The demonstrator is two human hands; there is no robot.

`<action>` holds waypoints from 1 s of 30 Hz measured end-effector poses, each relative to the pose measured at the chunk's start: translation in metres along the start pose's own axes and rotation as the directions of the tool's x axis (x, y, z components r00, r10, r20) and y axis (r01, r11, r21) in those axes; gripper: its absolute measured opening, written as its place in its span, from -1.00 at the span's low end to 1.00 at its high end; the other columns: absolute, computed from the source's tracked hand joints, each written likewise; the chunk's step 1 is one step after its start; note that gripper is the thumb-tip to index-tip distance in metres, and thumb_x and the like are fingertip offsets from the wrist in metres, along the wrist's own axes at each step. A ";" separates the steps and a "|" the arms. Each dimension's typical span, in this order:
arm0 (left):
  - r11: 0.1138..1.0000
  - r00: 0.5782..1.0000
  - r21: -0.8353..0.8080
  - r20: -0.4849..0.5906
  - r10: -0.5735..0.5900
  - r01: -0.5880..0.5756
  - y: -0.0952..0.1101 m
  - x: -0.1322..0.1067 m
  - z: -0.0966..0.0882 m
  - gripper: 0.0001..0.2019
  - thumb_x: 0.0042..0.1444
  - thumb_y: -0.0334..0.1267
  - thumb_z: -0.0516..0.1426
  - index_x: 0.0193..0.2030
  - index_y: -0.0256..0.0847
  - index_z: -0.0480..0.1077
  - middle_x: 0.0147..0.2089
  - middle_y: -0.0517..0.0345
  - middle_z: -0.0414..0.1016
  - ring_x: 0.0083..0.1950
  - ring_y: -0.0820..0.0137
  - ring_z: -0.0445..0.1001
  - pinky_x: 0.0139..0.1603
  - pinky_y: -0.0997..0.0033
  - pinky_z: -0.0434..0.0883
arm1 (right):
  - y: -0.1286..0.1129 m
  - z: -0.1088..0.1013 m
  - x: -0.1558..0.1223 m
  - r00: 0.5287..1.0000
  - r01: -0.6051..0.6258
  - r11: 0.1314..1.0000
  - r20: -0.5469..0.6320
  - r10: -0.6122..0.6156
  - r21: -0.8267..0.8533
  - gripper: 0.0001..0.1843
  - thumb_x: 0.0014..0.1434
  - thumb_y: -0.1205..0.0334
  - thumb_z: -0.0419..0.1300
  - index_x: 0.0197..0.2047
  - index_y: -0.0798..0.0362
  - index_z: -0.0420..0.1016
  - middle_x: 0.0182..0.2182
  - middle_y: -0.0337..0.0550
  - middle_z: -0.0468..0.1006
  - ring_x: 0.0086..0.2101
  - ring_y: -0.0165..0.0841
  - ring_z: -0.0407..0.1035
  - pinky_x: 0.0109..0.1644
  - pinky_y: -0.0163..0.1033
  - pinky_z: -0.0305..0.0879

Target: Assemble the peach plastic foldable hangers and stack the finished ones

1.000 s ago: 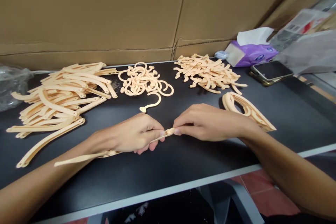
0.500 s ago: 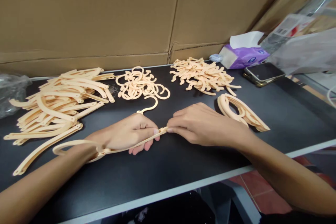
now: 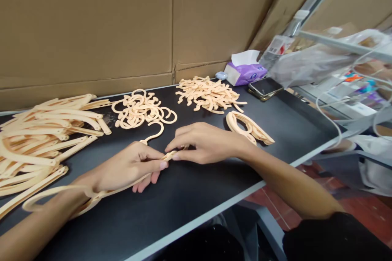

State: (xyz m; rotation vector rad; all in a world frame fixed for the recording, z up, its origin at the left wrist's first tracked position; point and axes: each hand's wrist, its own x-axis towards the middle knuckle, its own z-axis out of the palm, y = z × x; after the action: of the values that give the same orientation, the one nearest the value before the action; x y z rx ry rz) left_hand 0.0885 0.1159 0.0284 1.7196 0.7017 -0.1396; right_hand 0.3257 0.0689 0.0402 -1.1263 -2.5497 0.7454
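My left hand (image 3: 130, 169) is closed around one arm of a cream plastic clothes hanger (image 3: 119, 189). The hanger's hook curls back over my left wrist. At the end of that arm, the thumb and forefinger of my right hand (image 3: 203, 142) pinch the tip, where a small piece shows between both hands. My right fingers partly cover this end, so its details are hidden. Just behind my left hand lies a single loose hook (image 3: 157, 133) on the black tabletop (image 3: 202, 200).
Long hanger arms (image 3: 58, 126) are heaped at the left. Beyond my hands lie a pile of hooks (image 3: 137, 108) and a pile of short curved pieces (image 3: 211, 94). Folded hangers (image 3: 257, 129), a tissue pack (image 3: 248, 73) and a phone (image 3: 266, 87) are on the right. Cardboard (image 3: 92, 24) stands behind.
The view has swung right, so the table's contents appear further left. My right forefinger has lifted and shifted slightly at the hanger's tip. My left hand keeps its grip.
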 end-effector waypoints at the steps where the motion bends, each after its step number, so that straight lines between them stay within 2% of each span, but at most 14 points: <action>1: 1.000 1.000 -0.002 -0.003 -0.002 0.002 0.000 0.000 0.001 -0.52 0.30 0.10 0.09 -0.44 -0.30 0.41 -0.58 0.20 0.36 -0.61 0.54 0.34 -0.59 0.59 0.26 | -0.001 0.000 0.001 1.000 -0.005 1.000 0.012 0.005 0.001 -0.68 0.37 0.16 0.11 0.06 0.06 0.59 -0.14 -0.09 0.62 -0.15 -0.33 0.46 -0.11 -0.27 0.23; 4: 1.000 1.000 -0.029 -0.019 0.004 -0.004 0.003 0.002 0.003 -0.53 0.25 0.11 0.14 -0.43 -0.30 0.42 -0.56 0.19 0.39 -0.62 0.55 0.34 -0.60 0.60 0.27 | -0.005 0.001 0.001 1.000 0.001 1.000 0.015 -0.001 -0.004 -0.70 0.39 0.16 0.09 -0.04 0.04 0.63 -0.20 -0.15 0.64 -0.20 -0.37 0.46 -0.17 -0.30 0.20; 6: 0.998 0.999 -0.068 -0.041 0.004 -0.007 0.006 0.002 -0.001 -0.53 0.24 0.12 0.15 -0.42 -0.31 0.45 -0.58 0.16 0.43 -0.61 0.52 0.38 -0.57 0.59 0.34 | -0.005 0.000 0.001 0.999 0.014 1.000 -0.036 -0.014 -0.014 -0.72 0.38 0.21 0.10 -0.11 0.04 0.65 -0.24 -0.17 0.64 -0.27 -0.41 0.45 -0.23 -0.32 0.16; 9: 0.975 0.979 -0.220 -0.199 -0.035 -0.010 0.010 -0.001 -0.018 -0.52 0.21 0.17 0.15 -0.27 -0.30 0.53 -0.44 0.03 0.58 -0.49 0.36 0.54 -0.47 0.46 0.50 | -0.001 -0.007 -0.002 0.986 0.021 1.000 -0.165 -0.023 -0.015 -0.76 0.35 0.25 0.14 -0.18 0.07 0.66 -0.30 -0.18 0.64 -0.34 -0.44 0.42 -0.25 -0.33 0.14; 12: 0.941 0.879 -0.318 -0.474 -0.049 -0.119 0.011 -0.011 -0.042 -0.54 0.17 0.13 0.19 -0.11 -0.28 0.56 -0.21 -0.07 0.64 -0.30 0.25 0.62 -0.40 0.40 0.57 | 0.008 -0.016 -0.005 0.946 -0.018 0.999 -0.324 0.030 0.039 -0.74 0.33 0.20 0.15 -0.22 0.10 0.66 -0.39 -0.18 0.61 -0.39 -0.44 0.39 -0.28 -0.33 0.14; 14: 0.934 0.809 -0.300 -0.588 -0.021 -0.194 0.012 -0.020 -0.054 -0.57 0.18 0.09 0.19 -0.11 -0.28 0.56 -0.15 -0.10 0.64 -0.26 0.25 0.62 -0.36 0.39 0.58 | 0.015 -0.021 -0.007 0.905 -0.081 0.992 -0.410 0.114 0.096 -0.70 0.32 0.14 0.15 -0.26 0.12 0.66 -0.45 -0.20 0.57 -0.44 -0.44 0.33 -0.34 -0.32 0.11; 17: 0.975 0.776 -0.145 -0.630 0.037 -0.165 0.019 -0.033 -0.063 -0.50 0.25 0.17 0.08 -0.18 -0.28 0.55 -0.16 -0.12 0.63 -0.28 0.26 0.60 -0.28 0.32 0.58 | 0.023 -0.022 -0.006 0.853 -0.154 0.965 -0.465 0.238 0.212 -0.67 0.26 0.06 0.18 -0.34 0.13 0.64 -0.51 -0.23 0.51 -0.48 -0.44 0.27 -0.40 -0.30 0.07; 19: 0.994 0.775 0.094 -0.623 0.107 -0.062 0.028 -0.041 -0.063 -0.46 0.27 0.20 0.02 -0.24 -0.26 0.55 -0.23 -0.08 0.63 -0.30 0.27 0.59 -0.24 0.32 0.56 | 0.026 -0.021 -0.004 0.842 -0.170 0.940 -0.453 0.294 0.295 -0.67 0.22 0.05 0.20 -0.37 0.12 0.63 -0.54 -0.23 0.49 -0.49 -0.44 0.27 -0.40 -0.30 0.08; 21: 0.943 0.778 0.331 -0.600 0.187 0.029 0.036 -0.046 -0.059 -0.55 0.22 0.15 0.08 -0.25 -0.22 0.54 -0.31 0.03 0.61 -0.36 0.31 0.56 -0.28 0.36 0.51 | 0.026 -0.019 -0.003 0.837 -0.173 0.921 -0.440 0.324 0.350 -0.68 0.20 0.05 0.22 -0.37 0.12 0.64 -0.55 -0.24 0.48 -0.49 -0.43 0.27 -0.39 -0.30 0.11; 23: 0.877 0.761 0.470 -0.603 0.238 0.098 0.039 -0.048 -0.053 -0.64 0.17 0.08 0.14 -0.26 -0.20 0.52 -0.38 0.12 0.58 -0.41 0.33 0.52 -0.37 0.40 0.44 | 0.025 -0.017 -0.002 0.837 -0.191 0.915 -0.428 0.341 0.354 -0.69 0.19 0.05 0.22 -0.34 0.10 0.65 -0.55 -0.24 0.48 -0.48 -0.43 0.27 -0.38 -0.29 0.13; 27: 0.806 0.693 0.536 -0.680 0.238 0.250 0.025 -0.045 -0.036 -0.68 0.20 0.03 0.12 -0.17 -0.18 0.52 -0.41 0.16 0.54 -0.41 0.31 0.50 -0.42 0.39 0.38 | 0.021 -0.018 -0.003 0.858 -0.303 0.921 -0.349 0.376 0.246 -0.66 0.19 0.02 0.18 -0.35 0.09 0.66 -0.57 -0.25 0.49 -0.50 -0.41 0.28 -0.40 -0.27 0.11; 28: 0.821 0.673 0.510 -0.705 0.226 0.258 0.018 -0.044 -0.031 -0.67 0.18 0.01 0.15 -0.08 -0.17 0.51 -0.37 0.16 0.56 -0.37 0.30 0.53 -0.37 0.37 0.43 | 0.021 -0.019 -0.003 0.860 -0.328 0.920 -0.335 0.385 0.215 -0.66 0.19 0.03 0.17 -0.36 0.08 0.66 -0.55 -0.24 0.52 -0.49 -0.40 0.31 -0.39 -0.27 0.13; 29: 0.846 0.625 0.469 -0.746 0.227 0.253 0.011 -0.043 -0.026 -0.64 0.15 -0.01 0.17 -0.01 -0.17 0.49 -0.33 0.16 0.57 -0.34 0.29 0.55 -0.33 0.35 0.47 | 0.021 -0.020 -0.004 0.859 -0.348 0.918 -0.327 0.393 0.188 -0.68 0.18 0.06 0.16 -0.37 0.08 0.65 -0.52 -0.23 0.55 -0.47 -0.39 0.34 -0.37 -0.26 0.16; 30: 0.872 0.600 0.426 -0.772 0.211 0.242 0.004 -0.042 -0.020 -0.58 0.15 -0.03 0.18 0.10 -0.17 0.44 -0.27 0.14 0.58 -0.28 0.28 0.57 -0.26 0.32 0.51 | 0.020 -0.020 -0.004 0.857 -0.367 0.916 -0.323 0.402 0.165 -0.70 0.17 0.08 0.16 -0.37 0.07 0.64 -0.49 -0.23 0.58 -0.44 -0.37 0.38 -0.35 -0.26 0.19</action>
State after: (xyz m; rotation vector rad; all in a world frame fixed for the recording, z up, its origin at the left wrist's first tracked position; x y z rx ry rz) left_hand 0.0511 0.1182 0.0563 2.2794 1.4559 0.5569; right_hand 0.3492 0.0847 0.0456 -1.6008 -1.9937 0.6708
